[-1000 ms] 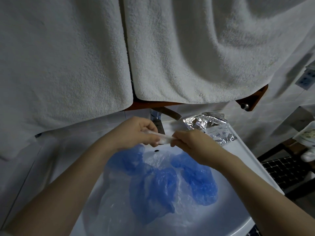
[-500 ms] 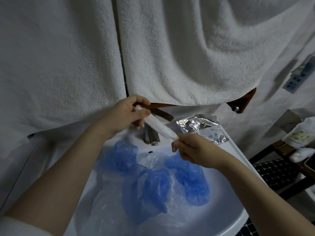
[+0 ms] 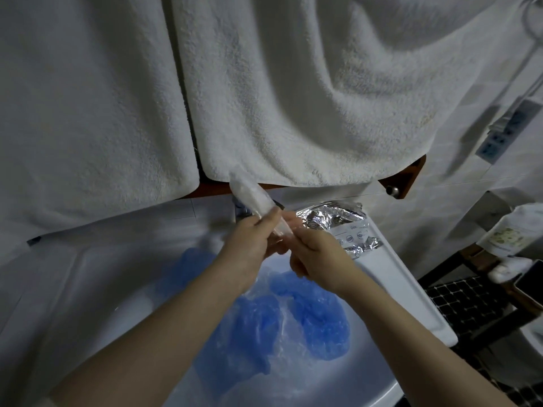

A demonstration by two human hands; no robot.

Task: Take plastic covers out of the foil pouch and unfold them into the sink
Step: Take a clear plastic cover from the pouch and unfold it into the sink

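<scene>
**A clear cover is held over the sink**

Nearest the camera, two bare arms are stretched out over the white sink (image 3: 390, 292). The round front rim of the sink is seen at the bottom right. Inside the bowl, blue plastic covers (image 3: 320, 321) are spread out, with thin clear plastic (image 3: 282, 359) mixed among them. Most of the bowl is filled by them, and only strips of white are left bare along the right and left sides.

Above the bowl, the two hands are brought close together. A folded clear cover (image 3: 252, 198) is gripped by the left hand (image 3: 252, 245), with the thumb pressed on its lower part. Its lower end is pinched by the curled fingers of the right hand (image 3: 314, 254). The cover is tilted, and its upper end is pointed up and left, in front of the towel's bottom edge.

Just behind the hands, part of a metal tap (image 3: 242, 210) can be seen. To the right, the foil pouch (image 3: 335, 218) is laid on the flat back ledge of the sink, crumpled, near the ledge's right edge. It is not touched by either hand.

Farther back, two white towels (image 3: 293, 98) are hung side by side, with a dark gap between them. A brown wooden shelf (image 3: 405, 177) is seen under their bottom edges. On the far right, a power strip (image 3: 502, 133) is fixed on the wall, and a dark tiled floor (image 3: 467, 301) is seen below.
</scene>
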